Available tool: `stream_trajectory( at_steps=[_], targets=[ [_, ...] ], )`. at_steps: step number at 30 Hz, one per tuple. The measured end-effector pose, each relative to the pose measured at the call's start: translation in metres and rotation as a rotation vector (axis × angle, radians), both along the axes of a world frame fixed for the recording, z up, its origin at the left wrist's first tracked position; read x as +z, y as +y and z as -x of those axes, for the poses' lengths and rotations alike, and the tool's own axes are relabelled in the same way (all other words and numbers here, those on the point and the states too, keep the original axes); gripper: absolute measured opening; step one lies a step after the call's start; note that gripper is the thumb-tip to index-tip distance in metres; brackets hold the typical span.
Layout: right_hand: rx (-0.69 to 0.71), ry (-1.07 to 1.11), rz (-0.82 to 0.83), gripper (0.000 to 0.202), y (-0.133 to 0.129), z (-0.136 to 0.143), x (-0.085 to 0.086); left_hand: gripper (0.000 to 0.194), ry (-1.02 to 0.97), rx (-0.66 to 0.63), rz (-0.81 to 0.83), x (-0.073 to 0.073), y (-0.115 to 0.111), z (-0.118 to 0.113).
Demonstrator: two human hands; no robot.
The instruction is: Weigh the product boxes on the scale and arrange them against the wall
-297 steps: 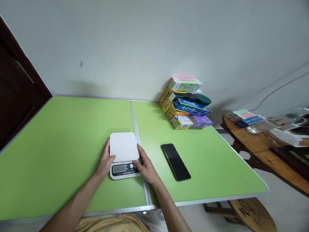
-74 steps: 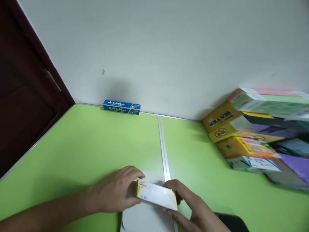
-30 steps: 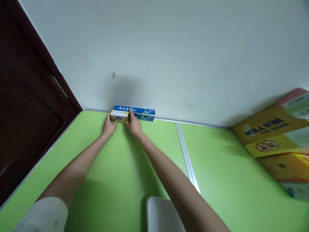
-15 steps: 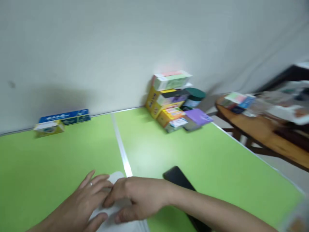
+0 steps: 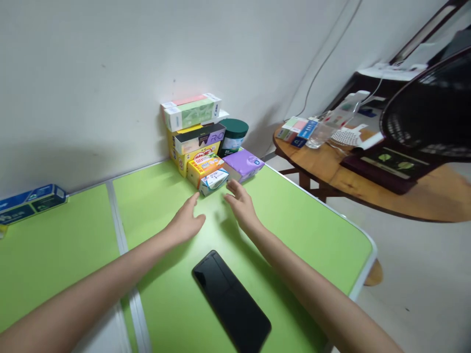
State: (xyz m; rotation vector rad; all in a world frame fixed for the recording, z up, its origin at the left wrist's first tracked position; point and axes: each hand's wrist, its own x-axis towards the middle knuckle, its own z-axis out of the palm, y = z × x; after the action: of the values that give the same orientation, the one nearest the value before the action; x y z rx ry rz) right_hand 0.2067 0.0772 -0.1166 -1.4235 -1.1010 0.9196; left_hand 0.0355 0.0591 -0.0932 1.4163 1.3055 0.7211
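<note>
Both arms reach out over the green table (image 5: 294, 211). My left hand (image 5: 186, 219) has its thumb and fingers apart, just in front of a small white-and-blue box (image 5: 214, 182). My right hand (image 5: 241, 203) is open too, with its fingertips near that box's right side and the purple tissue pack (image 5: 243, 165). Neither hand holds anything. Behind the small box are an orange-and-yellow box (image 5: 204, 167), a black-and-purple box (image 5: 201, 138) and a green-and-white box (image 5: 193, 112) on top. A jar with a green lid (image 5: 234, 128) stands behind the tissue pack.
A black phone (image 5: 231, 299) lies on the table between my forearms. A blue box (image 5: 33, 202) is against the wall at left. Part of a white item (image 5: 105, 336) shows under my left forearm. Right of the table, a wooden table (image 5: 434, 198) holds a fan (image 5: 434, 108).
Both hands have left the white item at the table's front and moved forward to the stacked boxes. The view has swung right, so the wooden table and fan show more.
</note>
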Motion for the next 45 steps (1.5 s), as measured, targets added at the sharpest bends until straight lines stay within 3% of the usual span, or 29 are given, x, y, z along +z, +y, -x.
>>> stream_trajectory(
  at_steps=[3,6,10,13,16,19,24,27,31,36,38,41,45],
  targets=[
    [-0.014,-0.042,0.014,0.073,0.022,-0.004,-0.013,0.069,-0.065,0.109,0.01,-0.013,0.023,-0.029],
    [0.005,-0.068,-0.037,0.07,0.031,-0.004,-0.017,0.065,-0.085,0.222,-0.019,-0.019,0.036,-0.041],
    [0.026,-0.179,-0.046,0.064,0.018,-0.011,-0.02,0.055,0.028,0.265,-0.113,-0.024,0.033,-0.029],
    [0.201,-0.288,-0.03,0.058,-0.002,-0.021,-0.018,0.041,0.136,0.168,-0.195,-0.025,0.018,-0.008],
    [0.367,-0.346,-0.059,0.041,-0.022,-0.019,-0.002,0.034,0.167,0.091,-0.225,-0.017,-0.005,0.018],
    [0.482,-0.35,-0.124,0.031,-0.047,0.0,0.026,0.035,0.184,0.014,-0.263,0.008,-0.037,0.056],
    [0.811,-0.299,-0.147,0.024,-0.103,0.059,0.06,0.029,0.369,-0.094,-0.258,0.065,-0.123,0.137],
    [1.021,-0.255,-0.079,0.023,-0.131,0.099,0.061,0.03,0.463,-0.071,-0.125,0.079,-0.175,0.179],
    [1.133,-0.231,-0.031,0.026,-0.147,0.138,0.05,0.031,0.473,0.002,-0.046,0.07,-0.212,0.213],
    [1.186,-0.387,0.014,0.034,-0.151,0.152,0.048,0.044,0.35,0.074,-0.026,0.042,-0.23,0.225],
    [1.229,-0.463,0.011,0.033,-0.148,0.153,0.051,0.046,0.304,0.093,-0.048,0.034,-0.233,0.227],
    [1.267,-0.519,-0.078,0.032,-0.135,0.165,0.056,0.034,0.259,0.108,-0.148,0.03,-0.229,0.236],
    [1.148,-0.543,-0.169,0.033,-0.111,0.219,0.055,0.037,0.18,0.308,-0.252,0.029,-0.21,0.274]
  ],
)
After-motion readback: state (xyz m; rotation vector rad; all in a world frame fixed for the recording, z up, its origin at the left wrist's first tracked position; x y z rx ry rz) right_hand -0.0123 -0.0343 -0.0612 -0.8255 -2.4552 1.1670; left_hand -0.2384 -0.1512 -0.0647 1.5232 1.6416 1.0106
